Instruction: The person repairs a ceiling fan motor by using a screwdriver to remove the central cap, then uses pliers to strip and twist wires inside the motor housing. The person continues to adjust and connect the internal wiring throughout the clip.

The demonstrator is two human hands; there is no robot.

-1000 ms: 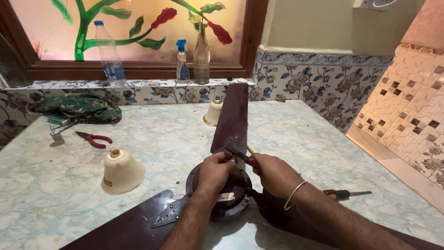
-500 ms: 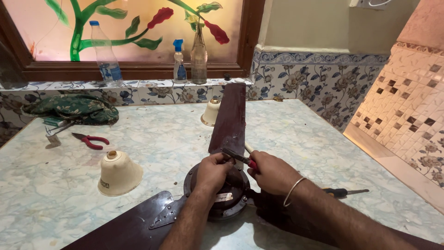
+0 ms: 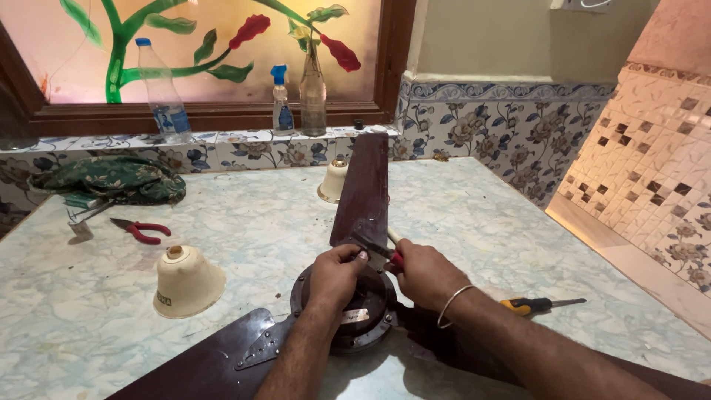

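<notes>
Along the windowsill at 12 o'clock: clear plastic bottle (image 3: 161, 90), spray bottle (image 3: 281, 99), glass bottle (image 3: 312, 90), contents unclear. At 6 o'clock on worktop (image 3: 481, 222), left hand (image 3: 337, 275) gripping fan motor (image 3: 348, 311); right hand (image 3: 422, 272) closed on red-handled tool (image 3: 392, 255). Cream cup (image 3: 185, 281) at 9 o'clock.

Fan motor (image 3: 348, 311) on table (image 3: 503, 222) (cup (image 3: 187, 281) left, screwdriver (image 3: 541, 304) right).

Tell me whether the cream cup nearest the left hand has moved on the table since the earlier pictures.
No. The cream cup sits in the same spot relative to the red pliers and the fan motor; only the camera shifted slightly.
</notes>
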